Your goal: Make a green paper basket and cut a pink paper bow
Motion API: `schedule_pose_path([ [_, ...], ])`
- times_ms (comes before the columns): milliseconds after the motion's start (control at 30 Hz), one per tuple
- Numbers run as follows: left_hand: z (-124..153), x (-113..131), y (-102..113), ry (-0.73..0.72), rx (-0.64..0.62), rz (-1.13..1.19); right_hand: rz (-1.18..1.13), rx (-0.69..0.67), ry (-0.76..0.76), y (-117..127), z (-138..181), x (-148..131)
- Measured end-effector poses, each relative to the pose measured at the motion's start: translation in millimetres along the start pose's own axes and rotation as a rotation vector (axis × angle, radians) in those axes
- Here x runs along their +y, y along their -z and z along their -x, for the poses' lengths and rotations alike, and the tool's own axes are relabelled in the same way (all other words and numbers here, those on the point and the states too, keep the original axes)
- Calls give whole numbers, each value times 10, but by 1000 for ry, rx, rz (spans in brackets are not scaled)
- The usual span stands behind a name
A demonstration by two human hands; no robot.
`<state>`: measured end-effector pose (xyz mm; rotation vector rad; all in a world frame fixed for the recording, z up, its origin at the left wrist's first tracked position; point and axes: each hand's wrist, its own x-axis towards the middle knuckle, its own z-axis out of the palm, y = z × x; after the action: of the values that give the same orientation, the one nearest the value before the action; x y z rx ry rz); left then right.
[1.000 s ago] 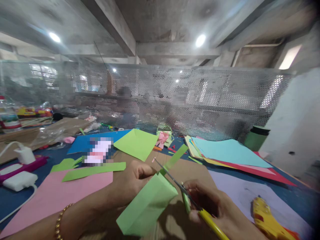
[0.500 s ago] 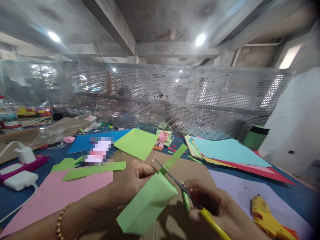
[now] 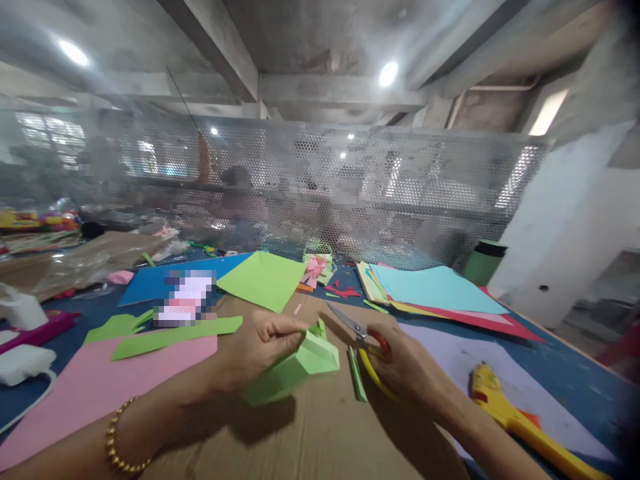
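My left hand (image 3: pixel 273 343) pinches a folded light green paper piece (image 3: pixel 295 373) above the brown cardboard (image 3: pixel 320 440). A small curled green bit stands up at the paper's far end, beside my fingertips. In my right hand (image 3: pixel 393 363) is a pair of scissors (image 3: pixel 357 328) with yellow and red handles. Their blades point away to the upper left, apart from the paper. A narrow folded green strip (image 3: pixel 357 375) lies on the cardboard just left of the scissor handles. A green paper strip (image 3: pixel 175 338) rests left of my left hand on a pink sheet (image 3: pixel 100 393).
A yellow glue gun (image 3: pixel 520 420) lies on a purple sheet (image 3: pixel 465 373) at right. Behind are a stack of coloured paper (image 3: pixel 440 288), a green square sheet (image 3: pixel 263 280) and a small green paper basket (image 3: pixel 319 260). White chargers (image 3: pixel 27 363) sit at left; a dark-lidded cup (image 3: pixel 485 263) stands back right.
The scissors have moved away from the green paper, and my right hand has shifted up. The long strip sticking up from the paper no longer shows. The narrow folded strip now lies on the cardboard.
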<state>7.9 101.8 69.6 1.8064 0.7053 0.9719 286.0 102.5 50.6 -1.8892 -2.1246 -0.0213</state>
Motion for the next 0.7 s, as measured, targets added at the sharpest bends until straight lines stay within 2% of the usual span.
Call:
schedule_pose_path([
  [167, -25, 1, 104, -146, 103, -79, 221, -42, -84, 35, -209, -26],
  [300, -55, -1, 218, -178, 214, -112, 338, -8, -131, 184, -177, -205],
  [400, -70, -2, 264, -142, 277, -138, 340, -22, -83, 215, 26, -362],
  [533, -76, 29, 285, -117, 291, -119, 311, -97, 29, 104, 244, -453],
  [633, -77, 104, 346, -128, 311, -48, 297, -93, 39, 33, 171, -444],
  [700, -82, 165, 414, -165, 375, 7, 257, -65, 55, -3, 28, -478],
])
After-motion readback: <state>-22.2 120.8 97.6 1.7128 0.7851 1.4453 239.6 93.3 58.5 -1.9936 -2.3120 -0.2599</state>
